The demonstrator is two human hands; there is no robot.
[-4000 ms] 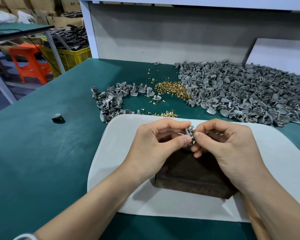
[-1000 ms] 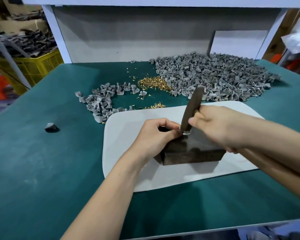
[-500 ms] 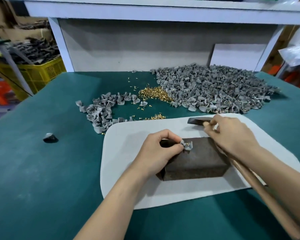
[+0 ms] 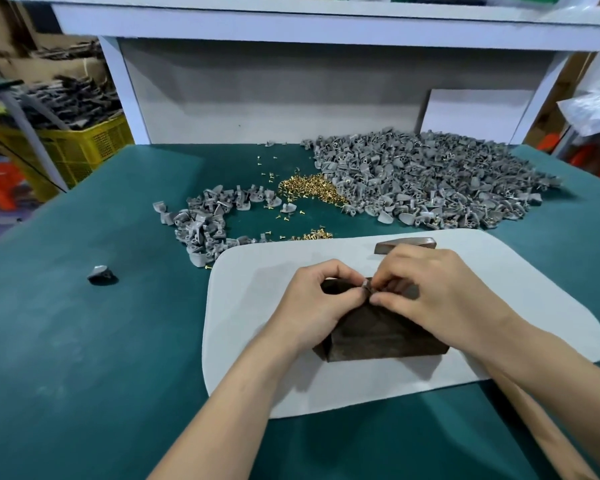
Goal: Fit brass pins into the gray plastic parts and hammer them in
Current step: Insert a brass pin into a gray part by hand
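The table (image 4: 83, 341) was dark green. The mat (image 4: 257, 375) was white. The parts (image 4: 430, 181) were gray, the pins (image 4: 309, 188) shiny gold, the block (image 4: 378, 334) dark brown, the crate (image 4: 76, 147) yellow.

A yellow crate (image 4: 83, 147) of dark pieces stands left; a white board (image 4: 475, 112) leans at back.

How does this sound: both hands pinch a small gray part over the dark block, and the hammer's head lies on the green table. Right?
Not quite. In the head view the hammer's head lies on the white mat, not the green table. The rest stands: the left hand and right hand both pinch the small gray part over the dark block.
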